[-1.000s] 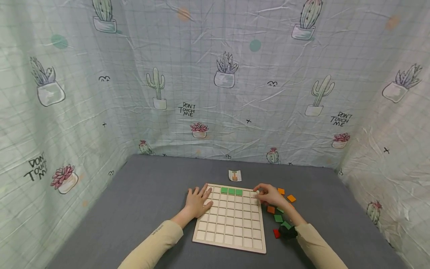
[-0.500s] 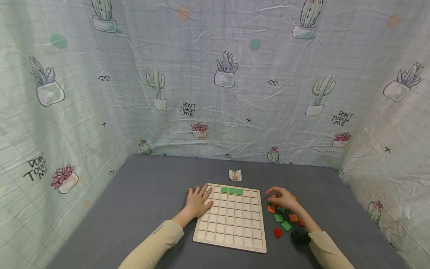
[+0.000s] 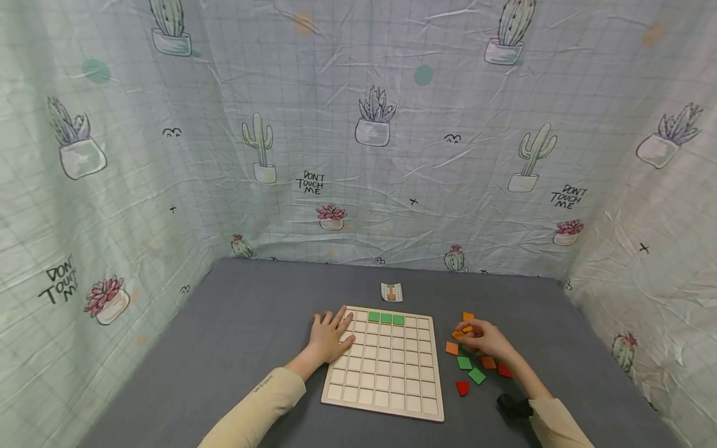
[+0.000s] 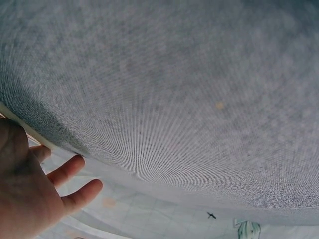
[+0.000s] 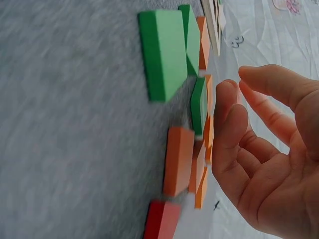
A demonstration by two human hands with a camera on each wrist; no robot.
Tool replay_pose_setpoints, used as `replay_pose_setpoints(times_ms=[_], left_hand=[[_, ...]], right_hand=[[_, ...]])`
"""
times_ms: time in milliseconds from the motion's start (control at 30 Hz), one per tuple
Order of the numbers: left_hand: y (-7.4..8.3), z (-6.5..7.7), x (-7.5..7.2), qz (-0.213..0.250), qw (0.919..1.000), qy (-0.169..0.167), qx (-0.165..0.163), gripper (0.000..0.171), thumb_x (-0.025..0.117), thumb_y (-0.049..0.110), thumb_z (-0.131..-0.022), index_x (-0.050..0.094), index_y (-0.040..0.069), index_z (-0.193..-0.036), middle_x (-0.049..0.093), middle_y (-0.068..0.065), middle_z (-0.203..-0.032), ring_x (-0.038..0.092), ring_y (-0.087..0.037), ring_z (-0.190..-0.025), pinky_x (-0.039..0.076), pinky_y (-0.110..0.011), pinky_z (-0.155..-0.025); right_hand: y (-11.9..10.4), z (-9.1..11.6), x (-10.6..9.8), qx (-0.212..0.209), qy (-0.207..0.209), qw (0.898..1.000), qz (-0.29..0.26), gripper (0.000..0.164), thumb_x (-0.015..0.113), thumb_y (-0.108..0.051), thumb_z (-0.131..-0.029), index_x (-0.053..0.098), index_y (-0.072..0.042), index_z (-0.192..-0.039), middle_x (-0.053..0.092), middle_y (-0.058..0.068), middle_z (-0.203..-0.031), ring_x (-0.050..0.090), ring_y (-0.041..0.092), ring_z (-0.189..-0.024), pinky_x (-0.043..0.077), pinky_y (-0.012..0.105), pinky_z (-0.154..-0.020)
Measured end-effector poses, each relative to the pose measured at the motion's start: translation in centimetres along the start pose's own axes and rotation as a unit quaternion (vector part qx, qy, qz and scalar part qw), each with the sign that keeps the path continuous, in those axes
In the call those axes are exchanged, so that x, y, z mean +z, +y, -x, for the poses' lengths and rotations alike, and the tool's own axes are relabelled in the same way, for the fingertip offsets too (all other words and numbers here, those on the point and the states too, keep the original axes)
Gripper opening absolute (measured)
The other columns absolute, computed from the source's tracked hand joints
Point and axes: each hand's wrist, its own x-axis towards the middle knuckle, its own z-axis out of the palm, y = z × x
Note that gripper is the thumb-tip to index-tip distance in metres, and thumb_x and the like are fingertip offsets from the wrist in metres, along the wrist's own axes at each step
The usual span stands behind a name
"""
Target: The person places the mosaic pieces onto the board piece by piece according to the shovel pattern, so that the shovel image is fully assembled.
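My left hand (image 3: 327, 339) rests with spread fingers on the left edge of a pale wooden grid board (image 3: 383, 373). Three green tiles (image 3: 386, 318) sit side by side in the board's far row. To the right of the board, my right hand (image 3: 486, 340) hovers over loose tiles, its fingertips close to an orange tile (image 3: 457, 335). In the right wrist view, thumb and fingers are bent but apart, and no tile shows between them. Part of the pile lies hidden under that hand in the head view.
Below the right hand lie green tiles (image 3: 477, 376), an orange-brown tile (image 3: 451, 348) and a red tile (image 3: 462, 388). A small patterned card (image 3: 391, 292) lies beyond the board on the grey table (image 3: 269, 305). A cactus-print curtain (image 3: 313, 124) encloses the back and sides.
My right hand has moved away from the board's far right corner, rightward over the orange tiles. My left hand and the three green tiles have stayed in place.
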Motion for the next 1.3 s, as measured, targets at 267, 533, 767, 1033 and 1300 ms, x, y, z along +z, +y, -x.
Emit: replay_pose_setpoints(times_ms=[267,533,767,1033,1300], left_hand=[[-0.2,0.0,0.0,0.006,1.0000,0.005,-0.001,0.056,0.034,0.052,-0.091,0.035,0.021,-0.139,0.033,-0.004,-0.144,0.043,-0.029,-0.115,0.033,-0.051,-0.088],[-0.1,0.2,-0.2,0.012,0.9999,0.010,-0.002,0.055,0.036,0.051,-0.091,0.037,0.021,-0.138,0.035,-0.004,-0.143,0.043,-0.029,-0.114,0.033,-0.051,-0.088],[0.1,0.1,-0.3,0.007,1.0000,0.007,-0.002,0.055,0.036,0.051,-0.091,0.037,0.021,-0.137,0.035,-0.003,-0.143,0.043,-0.028,-0.115,0.034,-0.051,-0.088],[0.0,0.1,-0.5,0.006,1.0000,0.003,-0.001,0.056,0.035,0.051,-0.091,0.036,0.021,-0.138,0.035,-0.003,-0.143,0.043,-0.029,-0.115,0.033,-0.051,-0.088],[0.0,0.1,-0.2,0.004,1.0000,-0.006,0.001,0.056,0.033,0.051,-0.092,0.034,0.021,-0.139,0.032,-0.003,-0.145,0.042,-0.029,-0.116,0.033,-0.051,-0.088]], right_hand=[[0.7,1.3,-1.0,-0.006,0.019,1.000,0.006,0.036,0.060,-0.014,-0.085,0.052,0.007,-0.113,0.064,0.022,-0.086,0.060,0.020,-0.064,0.049,0.032,-0.057],[1.6,2.2,-2.2,0.003,0.029,1.000,-0.003,0.039,0.058,-0.014,-0.086,0.048,0.010,-0.116,0.064,0.022,-0.085,0.059,0.015,-0.064,0.049,0.032,-0.055],[2.7,2.4,-2.7,0.053,0.070,0.996,0.030,0.037,0.059,-0.016,-0.086,0.052,0.006,-0.115,0.067,0.016,-0.088,0.062,0.014,-0.066,0.048,0.030,-0.057],[3.3,2.2,-3.3,0.103,0.106,0.988,0.048,0.038,0.062,-0.020,-0.084,0.055,0.004,-0.113,0.066,0.005,-0.077,0.059,0.013,-0.065,0.046,0.031,-0.056],[3.5,1.9,-3.7,0.117,0.119,0.985,0.050,0.038,0.063,-0.019,-0.083,0.055,0.003,-0.113,0.063,0.001,-0.069,0.057,0.012,-0.061,0.045,0.031,-0.054]])
